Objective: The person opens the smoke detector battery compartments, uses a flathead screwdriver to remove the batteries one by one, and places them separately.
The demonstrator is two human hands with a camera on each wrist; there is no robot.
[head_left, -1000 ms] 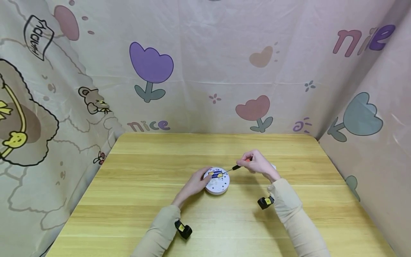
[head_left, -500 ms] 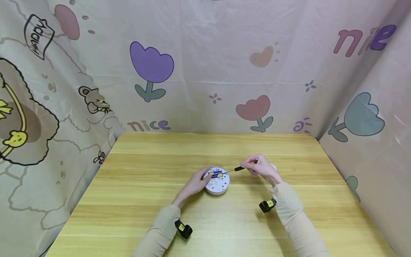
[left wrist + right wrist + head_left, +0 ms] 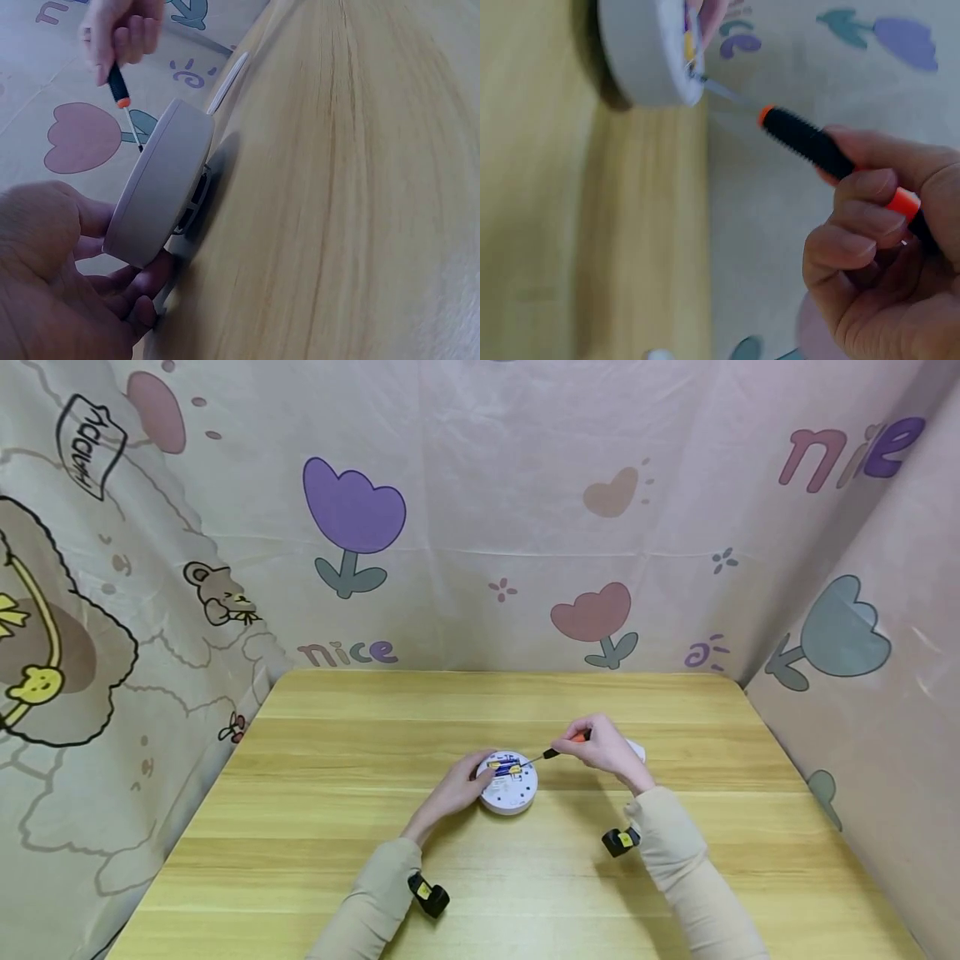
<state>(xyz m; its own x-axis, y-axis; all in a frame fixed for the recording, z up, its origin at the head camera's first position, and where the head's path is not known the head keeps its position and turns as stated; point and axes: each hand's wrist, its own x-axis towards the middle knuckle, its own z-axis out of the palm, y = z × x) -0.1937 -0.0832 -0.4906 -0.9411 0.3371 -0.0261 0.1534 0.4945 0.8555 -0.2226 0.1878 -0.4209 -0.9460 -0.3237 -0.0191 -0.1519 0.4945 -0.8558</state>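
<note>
A round white device (image 3: 508,795), like a smoke detector, has its back face up with two blue-and-yellow batteries (image 3: 504,767) in its slot. My left hand (image 3: 455,787) grips its left edge, thumb on the top face and fingers beneath, so it is tilted off the table in the left wrist view. My right hand (image 3: 600,745) holds a screwdriver (image 3: 806,139) by its black-and-orange handle, fingers curled round it. Its metal tip reaches the right end of the batteries, as the right wrist view shows.
A small flat white piece (image 3: 637,749) lies on the wooden table (image 3: 337,760) behind my right hand. Black wrist cameras (image 3: 429,896) hang from both sleeves. A printed cloth (image 3: 480,527) rises behind the table's back edge.
My right hand shifts slightly right and lower, then back left and up, tilting the screwdriver handle while its tip stays at the batteries. The left hand holds still.
</note>
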